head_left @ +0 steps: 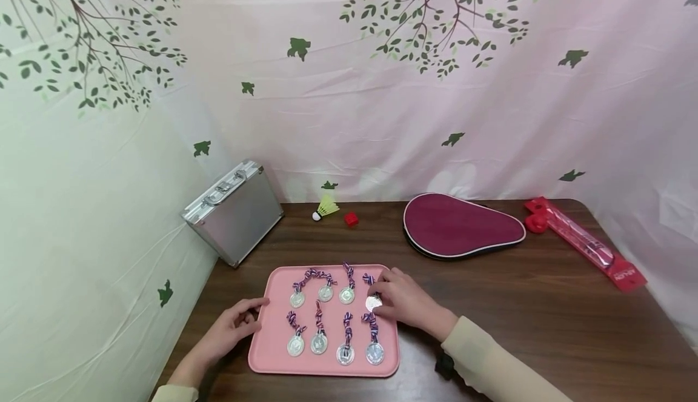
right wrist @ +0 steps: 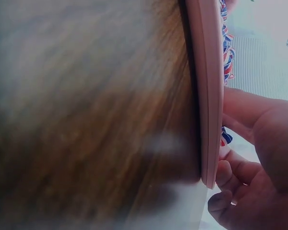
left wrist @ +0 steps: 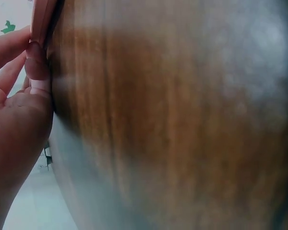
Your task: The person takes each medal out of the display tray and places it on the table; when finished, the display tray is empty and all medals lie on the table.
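Note:
Several silver medals with knotted red, white and blue ribbons lie in two rows on a pink tray (head_left: 322, 373). My right hand (head_left: 409, 299) reaches over the tray's right rim and holds the medal (head_left: 373, 303) at the right end of the far row, with thumb and fingers around it. In the right wrist view, a piece of ribbon (right wrist: 226, 136) shows between thumb and fingers. My left hand (head_left: 231, 329) is at the tray's left side, its fingertips touching the rim. The left wrist view shows these fingers (left wrist: 37, 67) against the tray edge.
Behind the tray a silver case (head_left: 240, 220) stands at the left, with a yellow shuttlecock (head_left: 325, 208) and a small red block (head_left: 351, 219) beside it. A maroon paddle case (head_left: 460, 226) and a red package (head_left: 589, 244) lie to the right.

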Demonstrator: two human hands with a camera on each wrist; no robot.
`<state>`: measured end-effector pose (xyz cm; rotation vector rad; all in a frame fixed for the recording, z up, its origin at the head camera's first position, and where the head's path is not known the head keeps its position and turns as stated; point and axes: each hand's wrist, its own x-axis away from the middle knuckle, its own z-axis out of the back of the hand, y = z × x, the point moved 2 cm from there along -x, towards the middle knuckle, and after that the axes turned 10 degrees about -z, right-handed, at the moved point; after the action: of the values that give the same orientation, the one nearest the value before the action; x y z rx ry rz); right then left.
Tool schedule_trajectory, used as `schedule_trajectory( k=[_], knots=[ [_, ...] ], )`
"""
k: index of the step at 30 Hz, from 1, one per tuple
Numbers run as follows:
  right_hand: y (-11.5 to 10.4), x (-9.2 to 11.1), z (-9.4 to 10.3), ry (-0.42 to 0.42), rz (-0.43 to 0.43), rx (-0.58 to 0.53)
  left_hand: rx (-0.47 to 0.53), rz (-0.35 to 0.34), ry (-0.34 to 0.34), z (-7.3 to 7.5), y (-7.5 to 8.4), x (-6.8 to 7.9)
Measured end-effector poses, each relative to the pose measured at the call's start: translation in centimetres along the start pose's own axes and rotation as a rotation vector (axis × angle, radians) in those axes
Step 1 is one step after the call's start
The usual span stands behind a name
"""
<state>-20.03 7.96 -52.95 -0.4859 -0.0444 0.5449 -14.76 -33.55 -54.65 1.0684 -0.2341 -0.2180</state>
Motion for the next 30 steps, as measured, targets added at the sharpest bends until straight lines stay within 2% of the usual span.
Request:
schedule_trajectory(
  k=[7, 17, 25, 30],
  knots=[
    [-0.4, 0.0, -0.3, -0.023, -0.007, -0.058, -0.004, 0.005, 0.017, -0.2, -0.1, 0.4],
    [-0.2, -0.4, -0.4, -0.1, -0.035, -0.172, 0.014, 0.022, 0.018, -0.3, 0.0, 0.5],
    [0.2, -0.6, -0.3, -0.104, -0.036, -0.238, 0.018, 0.012, 0.008, -0.3, 0.1, 0.4],
    [0.7, -0.4, 0.6, -0.107, -0.033, -0.282, 0.019, 0.012, 0.007, -0.2, 0.0, 0.2]
  ],
)
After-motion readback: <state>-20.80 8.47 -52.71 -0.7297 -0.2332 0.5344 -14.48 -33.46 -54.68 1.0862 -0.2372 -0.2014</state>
